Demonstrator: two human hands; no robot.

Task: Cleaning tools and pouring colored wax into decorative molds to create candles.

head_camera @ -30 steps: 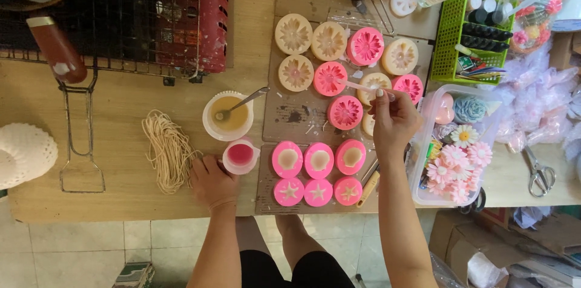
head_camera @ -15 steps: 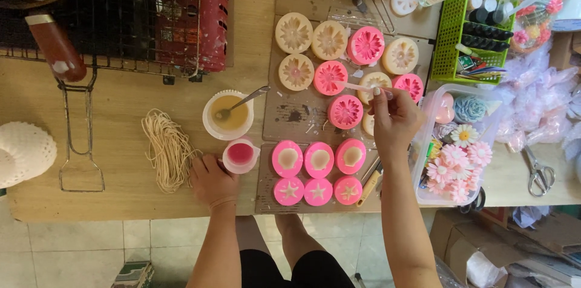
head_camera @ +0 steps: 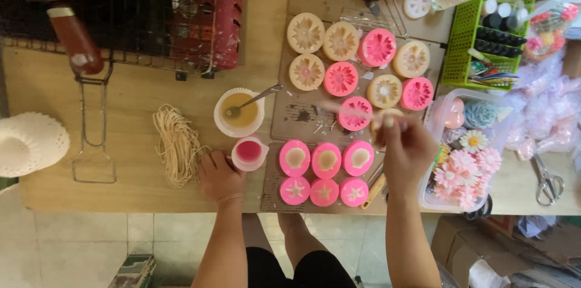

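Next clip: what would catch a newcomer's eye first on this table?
The bright pink flower moulds and shell moulds at mid-table stand out most. The right hand holds a thin stick over them, while the left hand rests beside a small cup of pink liquid. At right, a clear tub holds finished pink daisies.

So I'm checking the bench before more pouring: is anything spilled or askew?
Mostly orderly. Dried splatter marks the cardboard mat among the flower moulds, and pale drips streak the red crate. The spoon leans askew in the cup of tan liquid.
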